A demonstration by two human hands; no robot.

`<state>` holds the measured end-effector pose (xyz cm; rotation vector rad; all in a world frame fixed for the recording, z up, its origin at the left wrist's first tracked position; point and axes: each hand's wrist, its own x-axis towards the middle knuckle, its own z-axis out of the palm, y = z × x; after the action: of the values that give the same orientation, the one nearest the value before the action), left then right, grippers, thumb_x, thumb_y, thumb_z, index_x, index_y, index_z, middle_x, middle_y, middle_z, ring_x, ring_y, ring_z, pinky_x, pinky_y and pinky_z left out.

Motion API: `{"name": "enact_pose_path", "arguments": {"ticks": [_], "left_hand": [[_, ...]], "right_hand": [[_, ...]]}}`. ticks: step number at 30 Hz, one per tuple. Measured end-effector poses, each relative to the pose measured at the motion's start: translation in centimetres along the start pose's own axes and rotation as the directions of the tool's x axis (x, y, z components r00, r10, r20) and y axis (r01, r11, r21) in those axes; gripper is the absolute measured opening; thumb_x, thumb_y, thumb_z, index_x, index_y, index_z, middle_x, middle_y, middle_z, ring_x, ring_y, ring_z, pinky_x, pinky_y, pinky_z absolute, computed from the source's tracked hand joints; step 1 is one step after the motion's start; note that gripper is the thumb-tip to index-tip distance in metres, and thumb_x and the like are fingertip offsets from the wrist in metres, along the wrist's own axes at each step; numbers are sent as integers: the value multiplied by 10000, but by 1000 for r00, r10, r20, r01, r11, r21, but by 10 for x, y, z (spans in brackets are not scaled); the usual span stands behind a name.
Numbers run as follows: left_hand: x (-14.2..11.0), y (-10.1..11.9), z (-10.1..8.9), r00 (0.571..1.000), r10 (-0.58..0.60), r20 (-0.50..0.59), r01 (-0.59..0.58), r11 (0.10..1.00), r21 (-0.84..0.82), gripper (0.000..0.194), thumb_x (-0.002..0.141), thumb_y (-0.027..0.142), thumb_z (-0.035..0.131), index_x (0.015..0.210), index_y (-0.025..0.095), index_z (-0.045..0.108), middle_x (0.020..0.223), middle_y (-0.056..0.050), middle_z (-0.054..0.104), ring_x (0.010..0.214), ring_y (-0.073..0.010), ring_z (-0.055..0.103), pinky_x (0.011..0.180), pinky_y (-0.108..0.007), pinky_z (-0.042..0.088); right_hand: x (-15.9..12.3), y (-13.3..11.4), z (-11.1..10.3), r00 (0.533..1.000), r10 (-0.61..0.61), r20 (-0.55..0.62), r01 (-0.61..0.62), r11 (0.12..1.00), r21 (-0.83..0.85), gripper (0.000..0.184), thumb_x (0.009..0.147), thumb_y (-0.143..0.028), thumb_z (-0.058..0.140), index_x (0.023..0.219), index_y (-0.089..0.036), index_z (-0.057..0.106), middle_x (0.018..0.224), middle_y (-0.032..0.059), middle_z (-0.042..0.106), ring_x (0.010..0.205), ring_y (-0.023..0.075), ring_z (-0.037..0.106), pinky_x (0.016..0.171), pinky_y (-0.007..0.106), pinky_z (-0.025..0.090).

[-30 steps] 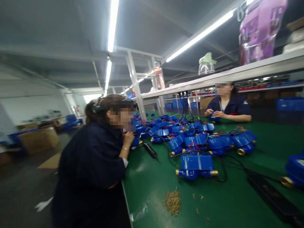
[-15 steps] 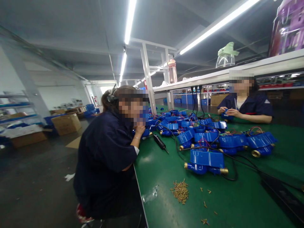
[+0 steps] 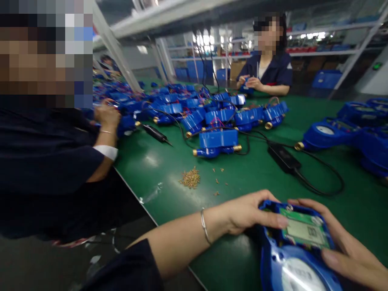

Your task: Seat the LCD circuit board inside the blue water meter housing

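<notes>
Both my hands grip a blue water meter (image 3: pixel 273 258) at the lower right, its housing uncovered. Inside it a green circuit board with a grey display (image 3: pixel 304 232) shows, and below that is a round white dial (image 3: pixel 298 275). My left hand (image 3: pixel 251 212) clasps the housing's left side, the thumb lying over the board's edge. On the other side my right hand (image 3: pixel 342 242) wraps the housing, with its thumb near the lower edge of the display. The meter's underside and most of my fingers are hidden.
A pile of brass screws (image 3: pixel 190 178) lies on the green table (image 3: pixel 169 178). Many blue meters (image 3: pixel 218 139) crowd the middle, others (image 3: pixel 330 133) the right. A black screwdriver (image 3: pixel 156 133) and a cabled black box (image 3: pixel 283 157) lie nearby. Co-workers sit left (image 3: pixel 45 161) and across (image 3: pixel 266 68).
My view has swung down and to the right. My hands and the open meter they hold have come into sight; the co-worker at left now appears closer.
</notes>
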<state>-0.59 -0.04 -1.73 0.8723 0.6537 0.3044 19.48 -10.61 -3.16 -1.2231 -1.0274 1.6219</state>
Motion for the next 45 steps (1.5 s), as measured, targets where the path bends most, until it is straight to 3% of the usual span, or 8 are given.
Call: {"name": "enact_pose_path", "arguments": {"ticks": [5,10,14,19,26,32,36,45], "left_hand": [[-1,13,0,999,2,47,-3,999,40,484,593,319,871,925,154,560,818,10,635,747,-115,581,726,-279,426],[0,14,1,997,4,71,-10,997,81,471,630,347,837,938,161,532,858,-3,621,782,-139,571,740,-305,409],[0,14,0,998,6,68,-13,995,99,469,638,360,827,944,163,531,890,-11,608,812,-148,556,755,-315,396],[1,15,-1,996,7,87,-17,993,113,453,655,350,818,954,164,532,914,-7,594,821,-144,541,764,-317,391],[0,18,0,996,-3,87,-8,992,122,426,678,336,799,963,164,534,920,-8,601,815,-141,538,741,-295,392],[2,24,-2,992,-46,120,25,986,166,404,709,321,777,983,178,516,941,-17,619,833,-154,558,731,-297,402],[2,25,-2,990,-47,133,23,984,176,392,718,315,764,976,185,499,921,-15,622,819,-156,564,713,-293,408],[1,25,-1,990,-49,129,26,984,175,384,727,316,755,979,184,496,933,-16,619,841,-158,556,735,-298,405]], "right_hand": [[-3,-21,11,1000,1,-17,1,995,102,808,686,-408,814,1338,-351,339,1501,49,281,1254,275,476,965,342,478],[-6,-30,24,998,42,-54,-29,976,217,767,737,-289,789,1333,-331,309,1399,73,425,1128,235,574,923,324,488],[-7,-27,31,994,83,-73,-55,943,328,757,749,-311,779,1330,-338,294,1256,60,533,1031,220,616,877,318,512],[-5,-23,33,985,58,-165,-21,976,218,707,745,-342,794,1283,-334,335,1149,36,566,903,178,626,786,284,533],[-5,-23,27,995,-11,-98,26,988,153,601,811,-266,742,1270,-343,362,1296,24,494,988,157,611,816,240,523],[-4,-28,17,998,31,53,-47,935,352,572,852,-338,660,1318,-351,328,1459,37,363,1164,245,550,993,395,460],[-3,-29,16,998,36,55,-52,942,333,603,827,-305,674,1315,-356,323,1487,18,318,1213,256,513,996,386,450],[-3,-29,26,1000,12,-7,-9,966,260,606,829,-267,712,1278,-327,310,1243,36,526,982,170,594,851,296,491]]}}
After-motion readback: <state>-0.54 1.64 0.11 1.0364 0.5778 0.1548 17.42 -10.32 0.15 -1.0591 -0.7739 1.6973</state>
